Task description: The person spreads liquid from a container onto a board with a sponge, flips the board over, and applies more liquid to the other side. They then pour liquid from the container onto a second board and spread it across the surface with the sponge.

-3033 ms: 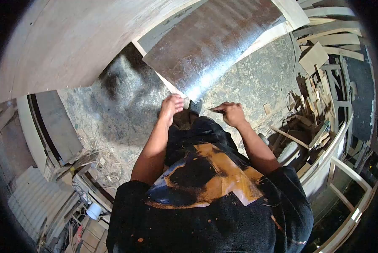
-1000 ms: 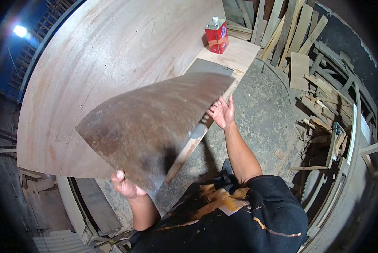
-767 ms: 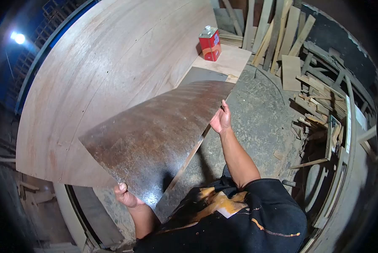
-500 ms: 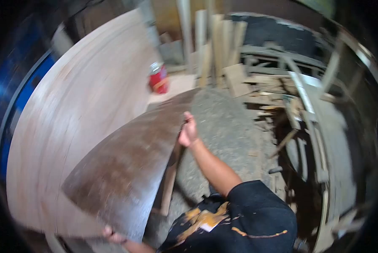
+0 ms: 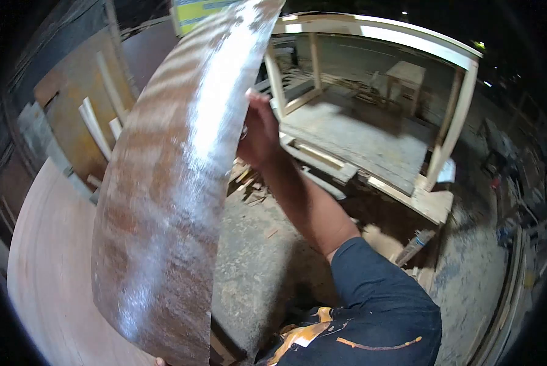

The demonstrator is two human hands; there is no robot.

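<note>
The right hand (image 5: 261, 129) grips the sheet (image 5: 157, 189) at its right edge, fingers pointing up along that edge and partly hidden by it. Of the left hand (image 5: 160, 362), only a fingertip shows, at the sheet's lower edge by the bottom of the view; whether it pinches or merely supports cannot be told. The sheet is brown, thin and bowed, held up in front of the person and to the left, with its top running out of view and a bright glare down its upper right part. The right arm (image 5: 313, 207) reaches up to it from the sleeve of a black shirt (image 5: 377, 305) with orange and white marks. Left of the sheet and partly covered by it is a pale panel (image 5: 53, 262); above that, narrow boards (image 5: 95, 129) lean upright. A yellow sign (image 5: 191, 23) peeks out behind the sheet's top. Right of the sheet lies the bare floor (image 5: 249, 256), with scraps (image 5: 252, 189) just beyond the hand. Farther out stands a wooden frame (image 5: 453, 131), and a small table (image 5: 407, 73) shows through it.
</note>
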